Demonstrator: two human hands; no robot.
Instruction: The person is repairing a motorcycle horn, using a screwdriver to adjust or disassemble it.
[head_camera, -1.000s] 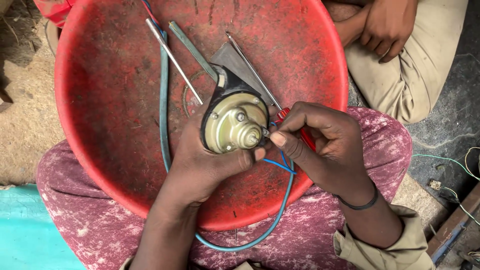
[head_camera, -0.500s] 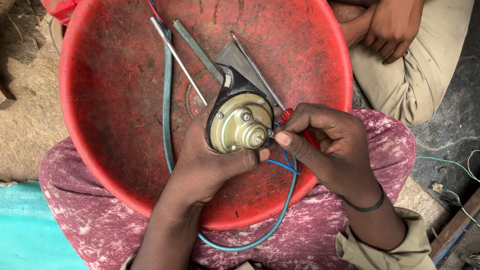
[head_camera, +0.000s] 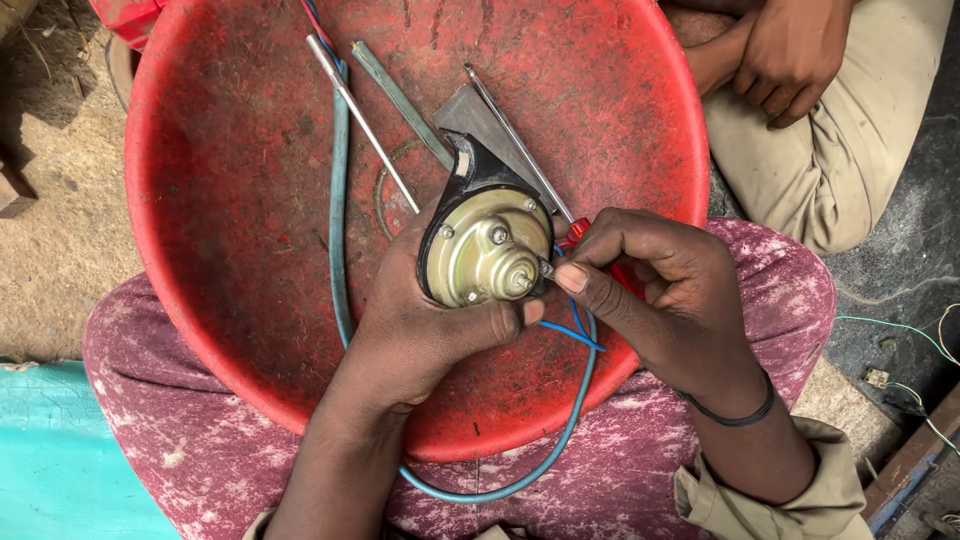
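My left hand (head_camera: 420, 330) grips a small round brass-coloured motor (head_camera: 487, 247) with a black bracket, held over a big red plastic basin (head_camera: 230, 200) on my lap. My right hand (head_camera: 660, 290) pinches a small part at the motor's centre hub, thumb and forefinger touching it. A red-handled tool (head_camera: 578, 230) lies under the right fingers; whether the hand grips it I cannot tell. A thin blue wire (head_camera: 570, 333) runs from the motor below my hands.
In the basin lie a metal rod (head_camera: 360, 120), a grey-green tool (head_camera: 400, 100), a thin long shaft (head_camera: 515, 140) and a blue cable (head_camera: 338, 220) that loops out over my lap. Another person's hand (head_camera: 790, 60) rests on their knee at top right. Loose wires (head_camera: 900, 330) lie right.
The view has shifted slightly; both hands stay on the motor, with the right fingers still working at its hub.
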